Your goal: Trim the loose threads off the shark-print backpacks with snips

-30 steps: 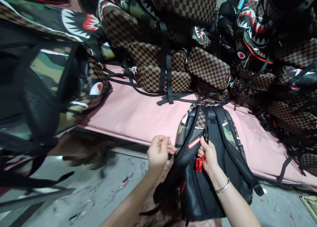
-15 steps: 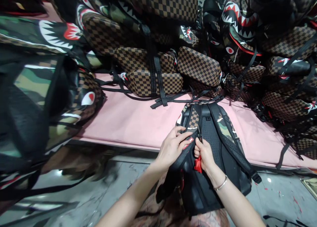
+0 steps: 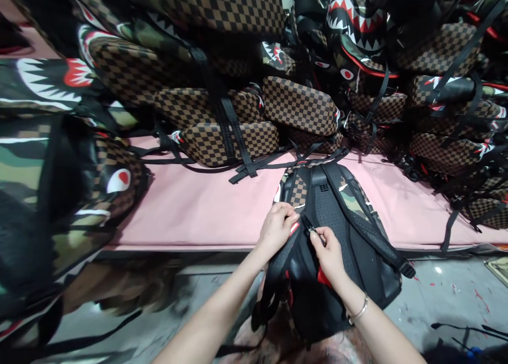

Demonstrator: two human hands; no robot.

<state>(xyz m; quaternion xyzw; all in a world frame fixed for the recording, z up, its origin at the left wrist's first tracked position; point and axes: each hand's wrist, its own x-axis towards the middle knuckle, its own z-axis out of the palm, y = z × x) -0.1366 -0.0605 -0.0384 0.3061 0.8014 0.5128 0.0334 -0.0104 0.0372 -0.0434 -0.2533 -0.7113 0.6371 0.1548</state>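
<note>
A backpack (image 3: 337,258) lies back side up at the edge of the pink-covered table and over my lap, its black padded back and two shoulder straps on top. My left hand (image 3: 278,227) is closed on the left shoulder strap (image 3: 298,192), beside a small red and white label (image 3: 293,228). In my right hand (image 3: 328,250) are small dark thread snips (image 3: 313,230), their tips pointing at that strap close to my left fingertips. A piece of red cloth (image 3: 323,277) hangs below my right palm. The snips' handles are partly hidden by my fingers.
Stacks of checkered and camouflage backpacks (image 3: 299,105) line the back of the pink table (image 3: 190,205), with loose straps trailing forward. A large camouflage backpack (image 3: 24,194) stands close at the left. Red scraps (image 3: 480,298) lie on the grey floor at the right.
My view has turned slightly left. My right hand has tilted the snips, so their tips now point up and left toward the strap. My left fingers have drawn together on the strap.
</note>
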